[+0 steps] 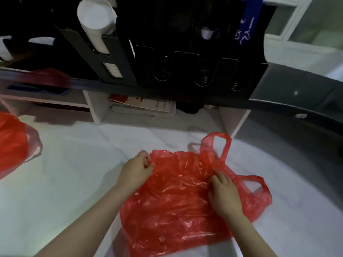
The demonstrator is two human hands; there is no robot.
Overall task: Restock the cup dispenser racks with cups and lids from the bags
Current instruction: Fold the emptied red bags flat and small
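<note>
A flattened red bag (pixel 176 201) lies at lower centre. The left hand (pixel 136 170) pinches its upper-left edge, while the right hand (pixel 225 195) presses flat on it, fingers uncurled. White cups (pixel 94 21) stand at upper left, in the black rack (pixel 167 34).

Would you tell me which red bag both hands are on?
The flattened red bag at centre front; the left-edge red bag lies untouched.
</note>
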